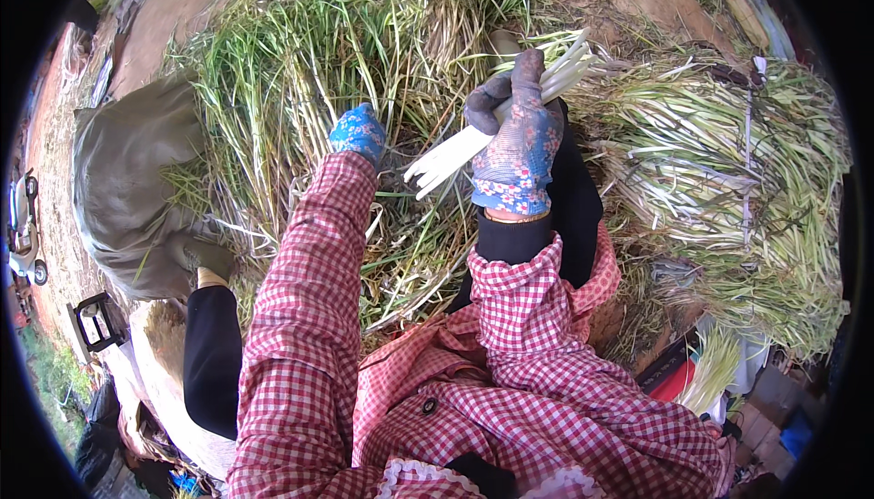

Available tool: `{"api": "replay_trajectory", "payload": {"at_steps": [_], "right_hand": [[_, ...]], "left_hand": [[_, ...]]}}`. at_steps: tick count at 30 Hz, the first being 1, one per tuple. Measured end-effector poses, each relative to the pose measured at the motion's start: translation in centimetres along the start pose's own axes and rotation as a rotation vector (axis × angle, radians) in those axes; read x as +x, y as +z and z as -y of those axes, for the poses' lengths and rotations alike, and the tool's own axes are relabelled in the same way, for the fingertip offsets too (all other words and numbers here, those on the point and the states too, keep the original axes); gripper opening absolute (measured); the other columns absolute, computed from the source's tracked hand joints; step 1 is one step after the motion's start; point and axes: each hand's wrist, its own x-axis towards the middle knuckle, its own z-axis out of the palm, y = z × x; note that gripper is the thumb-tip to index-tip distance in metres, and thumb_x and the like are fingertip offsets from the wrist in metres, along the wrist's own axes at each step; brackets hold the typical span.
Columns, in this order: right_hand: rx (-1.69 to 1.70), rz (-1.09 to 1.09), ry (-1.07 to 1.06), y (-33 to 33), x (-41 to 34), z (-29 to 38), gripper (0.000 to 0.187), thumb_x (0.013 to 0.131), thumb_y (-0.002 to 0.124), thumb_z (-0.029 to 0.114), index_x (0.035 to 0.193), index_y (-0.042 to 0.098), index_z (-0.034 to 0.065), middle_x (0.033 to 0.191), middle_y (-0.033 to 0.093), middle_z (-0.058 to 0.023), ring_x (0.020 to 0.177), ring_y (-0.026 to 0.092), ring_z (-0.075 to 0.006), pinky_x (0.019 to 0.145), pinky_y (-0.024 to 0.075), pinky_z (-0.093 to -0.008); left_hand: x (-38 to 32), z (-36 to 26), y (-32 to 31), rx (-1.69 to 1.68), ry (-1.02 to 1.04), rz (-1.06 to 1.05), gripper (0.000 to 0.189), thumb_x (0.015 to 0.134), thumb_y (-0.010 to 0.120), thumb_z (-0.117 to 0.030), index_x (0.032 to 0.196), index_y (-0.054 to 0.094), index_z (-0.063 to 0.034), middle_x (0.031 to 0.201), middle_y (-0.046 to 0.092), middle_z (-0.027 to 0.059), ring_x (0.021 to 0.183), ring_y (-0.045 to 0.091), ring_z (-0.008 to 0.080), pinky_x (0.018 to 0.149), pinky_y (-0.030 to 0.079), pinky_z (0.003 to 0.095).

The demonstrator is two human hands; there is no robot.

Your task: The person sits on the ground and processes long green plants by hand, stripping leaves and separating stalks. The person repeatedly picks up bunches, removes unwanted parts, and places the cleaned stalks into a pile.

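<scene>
My right hand (515, 130), in a blue floral glove with dark soiled fingers, is closed round a small bunch of pale, leek-like stalks (447, 157). The white ends point down to the left, the greener part up to the right. My left hand (358, 133), in a similar blue floral glove, lies to the left at the edge of a large heap of long green stalks (293, 69). Its fingers are hidden, so whether it grips any stalk does not show. Loose leaves and dry stems lie below and between the hands.
A big pile of pale green stalks (710, 151) is at the right, with a thin strip across it. At the left stand a grey-green cloth-covered bulk (136, 178), a small dark frame (97, 321) and, farther off, a parked vehicle (26, 229). My dark-trousered leg (577, 192) is beside the right hand.
</scene>
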Motion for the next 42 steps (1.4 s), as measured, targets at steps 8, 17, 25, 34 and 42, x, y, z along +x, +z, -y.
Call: {"api": "replay_trajectory", "payload": {"at_steps": [8, 17, 25, 34, 42], "right_hand": [[0.076, 0.037, 0.070, 0.6, -0.7, -0.8, 0.029, 0.087, 0.062, 0.030, 0.076, 0.051, 0.0048, 0.056, 0.053, -0.0060, 0.041, 0.050, -0.0141, 0.033, 0.0271, -0.0220], [0.116, 0.359, 0.110, -0.2, -2.3, 0.5, 0.018, 0.083, 0.067, 0.012, 0.095, 0.055, 0.0066, 0.071, 0.062, -0.0093, 0.049, 0.060, -0.0154, 0.036, 0.0357, -0.0201], [-0.222, 0.490, 0.238, -0.3, -2.1, -1.9, 0.031, 0.077, 0.072, 0.008, 0.099, 0.051, 0.0020, 0.081, 0.066, -0.0085, 0.064, 0.066, -0.0149, 0.042, 0.0427, -0.0190], [-0.235, 0.312, 0.140, -0.6, -1.1, -1.9, 0.027, 0.073, 0.072, -0.001, 0.089, 0.051, 0.0028, 0.072, 0.064, -0.0091, 0.057, 0.063, -0.0146, 0.044, 0.0433, -0.0188], [-0.101, 0.253, 0.064, -1.3, -0.8, 0.5, 0.028, 0.075, 0.070, -0.002, 0.088, 0.048, 0.0088, 0.074, 0.063, -0.0095, 0.054, 0.059, -0.0121, 0.039, 0.0349, -0.0164]], "left_hand": [[-13.0, 0.8, -5.3, -1.618, 0.202, -0.520, 0.025, 0.083, 0.062, -0.002, 0.107, 0.058, 0.0026, 0.093, 0.065, 0.0101, 0.079, 0.063, 0.0158, 0.071, 0.051, 0.0266], [-19.0, -0.5, -11.2, -1.672, 0.268, -0.762, 0.013, 0.086, 0.059, -0.002, 0.099, 0.061, -0.0016, 0.093, 0.065, 0.0111, 0.074, 0.064, 0.0186, 0.067, 0.054, 0.0313], [-17.9, -1.5, -10.1, -0.823, 0.650, -1.004, 0.018, 0.078, 0.065, 0.004, 0.095, 0.064, -0.0006, 0.098, 0.058, 0.0096, 0.083, 0.058, 0.0182, 0.074, 0.048, 0.0282], [-16.5, 3.9, -6.1, -0.381, 0.692, -0.553, 0.026, 0.073, 0.062, 0.011, 0.093, 0.059, -0.0054, 0.089, 0.058, 0.0111, 0.079, 0.058, 0.0277, 0.069, 0.047, 0.0334], [-16.7, 19.5, -9.3, 0.354, 0.052, 0.334, 0.031, 0.081, 0.063, -0.022, 0.104, 0.064, -0.0007, 0.100, 0.064, 0.0143, 0.092, 0.060, 0.0263, 0.083, 0.047, 0.0349]]}}
